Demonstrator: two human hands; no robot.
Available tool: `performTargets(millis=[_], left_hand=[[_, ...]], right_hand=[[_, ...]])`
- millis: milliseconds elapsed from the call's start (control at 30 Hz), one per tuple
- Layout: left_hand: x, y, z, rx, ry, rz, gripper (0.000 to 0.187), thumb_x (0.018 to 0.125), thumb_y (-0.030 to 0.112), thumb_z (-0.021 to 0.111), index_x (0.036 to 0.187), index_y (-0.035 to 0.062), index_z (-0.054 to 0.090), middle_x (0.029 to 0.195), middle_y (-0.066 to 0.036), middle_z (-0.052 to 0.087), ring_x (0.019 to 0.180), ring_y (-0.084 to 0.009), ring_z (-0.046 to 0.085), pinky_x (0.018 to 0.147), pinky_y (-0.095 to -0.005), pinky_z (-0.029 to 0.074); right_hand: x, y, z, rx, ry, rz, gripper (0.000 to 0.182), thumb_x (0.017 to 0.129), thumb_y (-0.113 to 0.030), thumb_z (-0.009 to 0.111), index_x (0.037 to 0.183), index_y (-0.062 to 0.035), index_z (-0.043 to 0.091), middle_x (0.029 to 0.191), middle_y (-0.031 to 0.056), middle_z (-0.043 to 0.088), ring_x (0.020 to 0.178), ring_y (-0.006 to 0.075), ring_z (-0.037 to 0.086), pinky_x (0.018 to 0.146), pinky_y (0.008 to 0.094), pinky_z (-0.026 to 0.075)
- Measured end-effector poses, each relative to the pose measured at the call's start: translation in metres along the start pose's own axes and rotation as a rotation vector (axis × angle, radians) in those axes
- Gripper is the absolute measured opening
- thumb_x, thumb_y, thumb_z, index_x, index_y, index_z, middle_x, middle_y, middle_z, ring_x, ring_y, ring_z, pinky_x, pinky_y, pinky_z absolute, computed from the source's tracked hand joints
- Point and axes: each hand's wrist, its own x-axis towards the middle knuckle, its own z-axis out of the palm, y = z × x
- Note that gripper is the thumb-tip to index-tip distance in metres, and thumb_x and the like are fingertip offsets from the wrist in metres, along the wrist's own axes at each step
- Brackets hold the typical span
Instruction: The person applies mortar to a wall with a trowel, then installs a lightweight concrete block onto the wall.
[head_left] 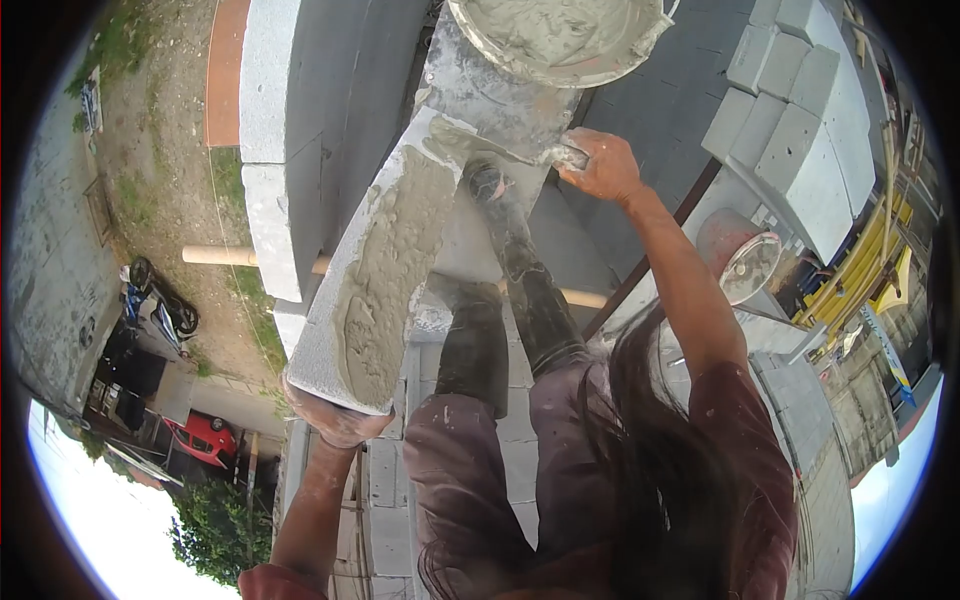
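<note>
A long, pale building block (325, 325) lies tilted across my front, its upper face covered by a thick layer of wet grey mortar (395, 270). My left hand (340, 418) is wrapped around the block's near end, fingers mostly hidden beneath it. With my right hand (603, 165) I grip the short handle of a trowel; its mortar-smeared blade (465, 138) rests at the block's far end. Just beyond, a bucket (575, 78) full of wet mortar stands on a grey, splattered board (490, 90). My boots are below, between the block and my right arm.
A white block wall (268, 205) runs along the left, with a pipe (215, 255) sticking out. Stacked blocks (785, 80) and a second bucket (750, 268) are at right. Far below on the left are a motorcycle (160, 305) and a red car (203, 440).
</note>
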Motion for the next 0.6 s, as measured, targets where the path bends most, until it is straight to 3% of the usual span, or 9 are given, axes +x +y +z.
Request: performTargets(millis=[167,267,433,533,600], left_hand=[[0.008,0.008,-0.003,-0.041,-0.020,-0.037,0.121,0.058,0.054,0.087,0.147,-0.0048,0.030,0.125,-0.023,0.050,0.108,-0.0389,0.056,0.091,-0.0535,0.045],[0.018,0.015,-0.005,-0.046,0.002,-0.028,0.120,0.059,0.053,0.087,0.147,-0.0061,0.031,0.125,-0.024,0.049,0.106,-0.0402,0.056,0.088,-0.0541,0.047],[0.038,0.037,-0.009,0.015,0.023,-0.067,0.112,0.059,0.047,0.086,0.144,-0.0092,0.037,0.120,-0.025,0.049,0.102,-0.0426,0.056,0.082,-0.0543,0.048],[0.053,0.052,-0.015,0.060,-0.043,-0.071,0.115,0.059,0.035,0.088,0.146,-0.0126,0.030,0.127,-0.029,0.048,0.109,-0.0470,0.056,0.090,-0.0559,0.048],[0.068,0.062,-0.014,0.050,-0.033,-0.065,0.116,0.059,0.038,0.089,0.147,-0.0119,0.031,0.125,-0.030,0.048,0.108,-0.0476,0.055,0.089,-0.0571,0.048]], right_hand=[[0.005,-0.024,-0.004,-0.081,0.093,-0.161,0.053,0.079,-0.040,0.079,0.119,-0.0052,0.073,0.123,0.0157,0.072,0.104,0.0350,0.071,0.089,0.0438,0.057],[-0.012,-0.056,-0.023,-0.016,0.107,-0.137,0.047,0.076,-0.035,0.081,0.109,-0.0015,0.074,0.110,0.0155,0.074,0.095,0.0351,0.072,0.082,0.0431,0.059],[-0.048,-0.105,-0.060,-0.034,0.157,-0.189,0.046,0.074,-0.032,0.083,0.110,-0.0049,0.071,0.101,0.0106,0.069,0.084,0.0317,0.071,0.072,0.0407,0.058],[-0.067,-0.136,-0.087,-0.039,0.216,-0.241,0.046,0.072,-0.032,0.084,0.108,-0.0075,0.069,0.095,0.0072,0.064,0.079,0.0287,0.069,0.068,0.0394,0.057],[-0.077,-0.154,-0.109,-0.050,0.244,-0.272,0.047,0.070,-0.032,0.084,0.107,-0.0075,0.069,0.094,0.0067,0.062,0.078,0.0278,0.068,0.067,0.0387,0.056]])
